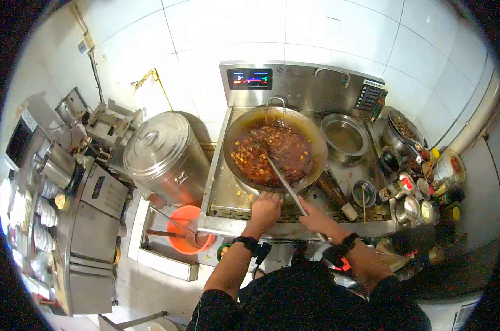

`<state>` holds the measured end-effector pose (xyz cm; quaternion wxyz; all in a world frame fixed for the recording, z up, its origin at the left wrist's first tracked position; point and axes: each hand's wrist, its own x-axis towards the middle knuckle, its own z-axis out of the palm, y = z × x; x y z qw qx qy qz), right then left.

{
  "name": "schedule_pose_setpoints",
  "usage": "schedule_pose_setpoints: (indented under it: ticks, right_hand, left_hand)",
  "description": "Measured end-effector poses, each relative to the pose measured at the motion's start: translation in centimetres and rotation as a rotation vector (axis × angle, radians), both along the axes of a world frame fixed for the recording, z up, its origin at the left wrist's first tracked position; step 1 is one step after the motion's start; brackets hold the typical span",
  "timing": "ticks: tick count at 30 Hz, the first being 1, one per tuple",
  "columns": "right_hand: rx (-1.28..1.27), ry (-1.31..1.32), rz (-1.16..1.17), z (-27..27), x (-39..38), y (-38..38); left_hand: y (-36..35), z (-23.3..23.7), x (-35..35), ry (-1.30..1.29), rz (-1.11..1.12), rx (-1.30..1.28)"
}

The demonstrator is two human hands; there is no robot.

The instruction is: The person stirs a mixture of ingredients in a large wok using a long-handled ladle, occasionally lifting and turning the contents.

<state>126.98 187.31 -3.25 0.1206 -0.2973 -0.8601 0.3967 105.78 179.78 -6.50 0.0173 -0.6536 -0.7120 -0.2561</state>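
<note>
Left hand (266, 209): at the near edge of the wok, fingers bent over there; I cannot tell whether they clench the rim or a handle.
Right hand (316, 218): closed around the long metal handle of my stirring tool.
Stirring tool (285, 182): slants from my right hand over the near rim, its far end down in the food and hidden.
Wok (318, 138): on the steel cooking station (219, 193), straight in front of me, with a loop handle (276, 101) on its far side.
Food (272, 143): a dark red-brown mixture with lighter bits, spread across the wok, glossy with oil.
Right of the wok: a round metal pan (366, 144) near its far right side, and nearer me a small bowl (372, 193) with a thin stick standing across it.
Far right: a pot (392, 130) of dark pieces, with several seasoning containers (411, 207) nearer me.
Far panel: a lit display (250, 79) to the left, a bent tap (333, 70) to the right.
Left of the station: a tall lidded stockpot (173, 160), and nearer me an orange bucket (179, 244) with a ladle (199, 238) in it.
</note>
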Motion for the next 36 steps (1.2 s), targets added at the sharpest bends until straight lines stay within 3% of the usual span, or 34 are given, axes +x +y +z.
schedule_pose_setpoints:
  ticks: [1, 3, 5, 8, 12, 16, 18, 21, 23, 25, 26, 28, 31, 34, 36]
  right_hand:
    - [0.309, 0.027, 0.048, -1.2, 2.0, 0.3]
    - [0.460, -0.128, 0.038, 0.0, 4.2, 0.0]
    - [0.137, -0.480, -0.078, 7.4, 6.0, -1.6]
    - [0.390, -0.491, -0.120, 8.6, 10.3, -1.4]
    - [0.249, -0.607, -0.141, 17.7, 13.4, -1.9]
    - [0.495, -0.652, -0.011, 23.7, 15.7, -1.1]
    - [0.471, -0.746, 0.000, 25.5, 15.1, -1.0]
    - [0.490, -0.801, 0.077, 23.9, 14.8, 0.1]
    - [0.095, -0.799, -0.096, 21.9, 12.6, 0.7]
    - [0.102, -0.635, -0.046, 16.1, 11.9, 1.9]
    - [0.304, -0.470, 0.088, 12.0, 12.5, 2.1]
    - [0.390, -0.467, 0.069, 9.9, 9.2, 0.3]
    - [0.332, -0.606, -0.114, 3.8, 5.3, -0.2]
    - [0.326, -0.623, -0.127, 1.4, 3.1, 0.6]
    - [0.333, -0.478, -0.196, 0.0, 1.3, 0.4]
  left_hand:
    - [0.0, -0.4, 0.0, -0.003, 0.002, 0.006]
    - [-0.2, 0.1, 0.1, 0.016, -0.003, -0.051]
    - [-0.4, 0.1, 0.1, 0.039, -0.003, -0.077]
    - [-0.3, 0.1, 0.1, 0.060, -0.014, -0.056]
    - [-0.3, -0.2, 0.2, 0.054, -0.013, 0.038]
    - [-0.6, 0.9, 0.4, 0.034, 0.017, 0.076]
    - [-0.4, 0.6, 0.2, 0.043, -0.002, 0.142]
    - [-0.1, -0.7, -0.2, -0.013, -0.022, 0.138]
    - [0.0, -1.0, -0.4, -0.023, -0.021, 0.126]
    - [-0.1, -0.4, -0.3, 0.020, -0.012, 0.134]
    - [-0.1, -0.3, -0.3, 0.012, -0.010, 0.137]
    - [-0.1, -0.1, -0.1, 0.000, -0.005, 0.143]
    - [0.1, -0.5, -0.3, 0.031, -0.011, 0.122]
    - [0.2, -0.3, -0.4, 0.045, 0.007, 0.133]
    - [0.6, -1.7, -0.5, 0.059, -0.015, 0.136]
